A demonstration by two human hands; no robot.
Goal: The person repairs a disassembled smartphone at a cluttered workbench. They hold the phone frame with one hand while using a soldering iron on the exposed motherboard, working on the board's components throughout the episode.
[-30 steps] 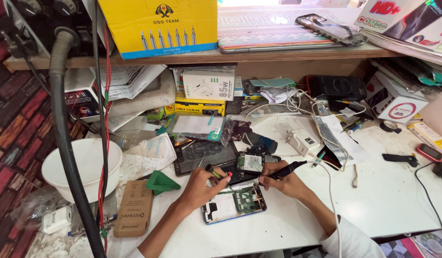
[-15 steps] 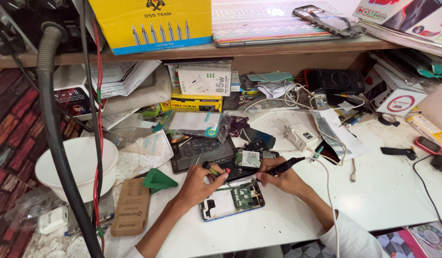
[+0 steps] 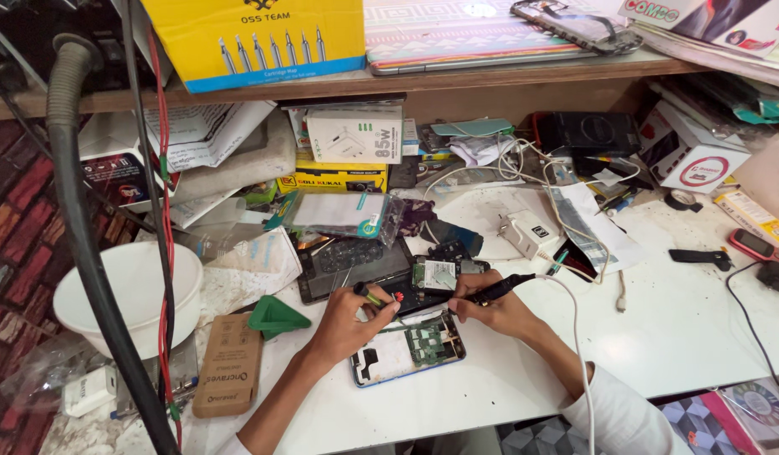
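your left hand (image 3: 349,313) has its grip closed on a small green-handled tool (image 3: 368,296), your right hand (image 3: 488,309) pinches a black corded pen-like tool (image 3: 501,289). both hover over the opened phone (image 3: 408,349) lying flat on the white tabletop (image 3: 676,329), green triangular pick (image 3: 274,316) just left.

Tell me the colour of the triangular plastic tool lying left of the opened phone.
Green. The triangular pry tool shows clearly in the head view, beside the left hand.

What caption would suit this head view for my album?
Left hand with tweezers and right hand with a corded soldering pen over an opened phone on a cluttered white bench.
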